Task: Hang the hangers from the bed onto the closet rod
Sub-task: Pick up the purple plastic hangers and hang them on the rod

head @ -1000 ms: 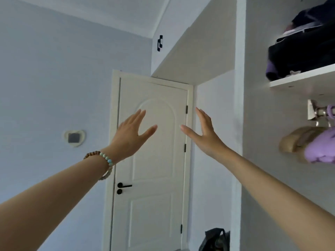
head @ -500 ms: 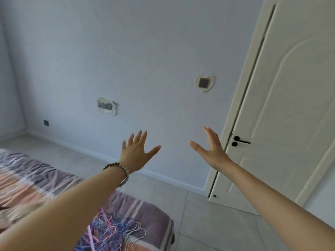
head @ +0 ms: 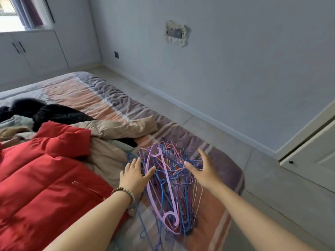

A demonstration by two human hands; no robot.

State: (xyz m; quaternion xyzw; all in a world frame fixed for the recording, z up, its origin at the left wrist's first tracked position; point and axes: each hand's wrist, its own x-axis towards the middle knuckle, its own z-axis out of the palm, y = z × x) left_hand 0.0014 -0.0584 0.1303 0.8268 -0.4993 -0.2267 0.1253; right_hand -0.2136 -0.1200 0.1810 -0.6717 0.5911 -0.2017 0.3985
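One pile of hangers (head: pixel 168 187), beyond counting; left hand (head: pixel 133 175), right hand (head: pixel 203 172) either side, fingers wide, gripping nothing.

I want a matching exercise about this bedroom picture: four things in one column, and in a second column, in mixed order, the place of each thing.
Column 1
1. red jacket
2. pile of hangers
3. black garment
4. beaded bracelet

Column 2
a. around the wrist of the left hand
b. on the near corner of the bed, between the left hand and the right hand
c. on the bed, left of the left hand
d. farther back on the bed, beyond the red jacket

Pairs: 1-c, 2-b, 3-d, 4-a
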